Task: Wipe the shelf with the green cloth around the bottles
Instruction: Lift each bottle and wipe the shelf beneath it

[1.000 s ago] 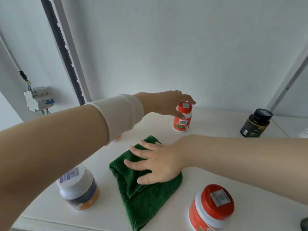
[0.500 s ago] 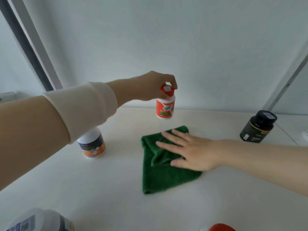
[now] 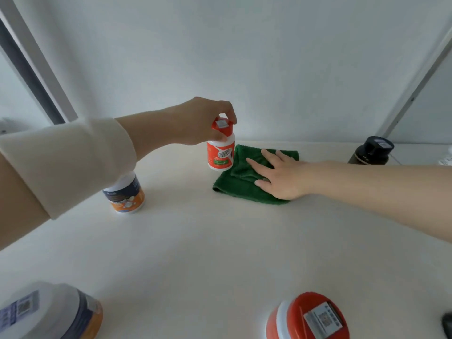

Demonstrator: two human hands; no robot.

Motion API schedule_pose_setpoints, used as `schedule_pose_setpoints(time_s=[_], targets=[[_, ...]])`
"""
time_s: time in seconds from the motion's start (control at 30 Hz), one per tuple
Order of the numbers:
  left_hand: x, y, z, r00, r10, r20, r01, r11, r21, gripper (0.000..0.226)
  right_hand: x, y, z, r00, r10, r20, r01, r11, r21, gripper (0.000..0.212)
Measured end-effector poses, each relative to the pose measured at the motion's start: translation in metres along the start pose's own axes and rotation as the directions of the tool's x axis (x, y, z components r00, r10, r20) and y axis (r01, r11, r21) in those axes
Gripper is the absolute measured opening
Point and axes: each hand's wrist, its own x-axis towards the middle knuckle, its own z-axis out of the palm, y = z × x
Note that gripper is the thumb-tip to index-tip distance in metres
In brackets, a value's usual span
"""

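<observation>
A folded green cloth (image 3: 247, 184) lies on the white shelf (image 3: 220, 241) near the back wall. My right hand (image 3: 281, 176) presses flat on it with fingers spread. My left hand (image 3: 205, 121) grips the red cap of a small red-and-white bottle (image 3: 220, 152) and holds it lifted, tilted, just left of the cloth. A white bottle with an orange label (image 3: 126, 195) stands further left, partly behind my cream sleeve. A black bottle (image 3: 371, 151) stands at the back right.
Two larger jars sit at the near edge: a white-lidded one (image 3: 46, 314) at the bottom left and a red-lidded one (image 3: 310, 316) at the bottom right. A dark shelf upright (image 3: 29, 72) rises at the left, a grey one (image 3: 420, 77) at the right.
My right hand has slid the cloth toward the back wall and to the right. My left hand keeps the small red bottle raised. The camera view has shifted forward over the shelf.
</observation>
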Motion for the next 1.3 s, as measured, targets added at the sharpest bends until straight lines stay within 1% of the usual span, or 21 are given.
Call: schedule_pose_setpoints(time_s=[0.1,0.2,0.3,0.4,0.5,0.63,0.73,0.8,0.9,1.03,1.1,1.17,1.23,1.3], targets=[[-0.004,0.004,0.004,1.0,0.014,0.013,-0.014,1.0,0.003,0.033,-0.053,0.001,0.014,0.992,-0.117,0.048,0.122,0.984,-0.129,0.058],[-0.006,0.01,0.007,0.999,0.034,0.022,-0.034,0.999,0.001,0.033,-0.098,0.004,0.021,0.969,-0.209,0.133,0.233,0.951,-0.205,0.062],[-0.006,0.012,0.01,0.998,0.049,0.033,-0.05,0.999,0.004,0.033,-0.114,0.007,0.021,0.961,-0.223,0.162,0.255,0.944,-0.211,0.067],[-0.005,0.011,0.014,0.998,0.045,0.037,-0.046,0.999,0.021,0.033,-0.096,0.009,0.02,0.979,-0.159,0.127,0.18,0.968,-0.174,0.066],[-0.004,0.009,0.017,0.999,0.04,0.037,-0.041,0.999,0.035,0.033,-0.051,0.017,0.012,0.999,-0.023,0.031,0.027,0.992,-0.123,0.061],[-0.004,0.007,0.019,0.999,0.03,0.023,-0.03,0.999,0.016,0.034,0.012,0.029,-0.007,0.989,0.149,-0.015,-0.149,0.989,-0.003,0.057],[-0.003,0.006,0.023,1.0,0.031,0.002,-0.031,0.999,0.015,0.034,0.035,0.029,-0.015,0.97,0.239,-0.034,-0.237,0.97,0.063,0.056],[-0.003,0.007,0.026,0.999,0.033,-0.015,-0.033,0.999,0.015,0.035,0.037,0.026,-0.015,0.964,0.265,-0.025,-0.262,0.961,0.086,0.057],[-0.004,0.007,0.03,0.999,0.043,-0.024,-0.042,0.999,0.022,0.039,0.025,0.024,-0.011,0.961,0.276,0.016,-0.276,0.958,0.073,0.058],[-0.01,0.013,0.033,1.0,0.019,-0.022,-0.019,1.0,0.013,0.05,-0.007,0.021,0.001,0.961,0.271,0.056,-0.275,0.959,0.071,0.059],[-0.017,0.024,0.028,0.998,0.014,-0.055,-0.013,1.0,0.018,0.052,-0.025,0.018,0.008,0.963,0.264,0.056,-0.268,0.961,0.075,0.059],[-0.029,0.042,0.021,0.993,0.071,-0.092,-0.069,0.997,0.018,0.048,-0.041,0.016,0.015,0.964,0.26,0.059,-0.264,0.962,0.075,0.059],[-0.05,0.066,0.017,0.987,0.134,-0.089,-0.14,0.988,-0.071,0.04,-0.056,0.013,0.02,0.964,0.258,0.063,-0.262,0.963,0.068,0.059],[-0.083,0.092,0.018,0.982,0.182,-0.046,-0.187,0.964,-0.186,0.037,-0.071,0.011,0.026,0.964,0.259,0.057,-0.263,0.962,0.069,0.059]])
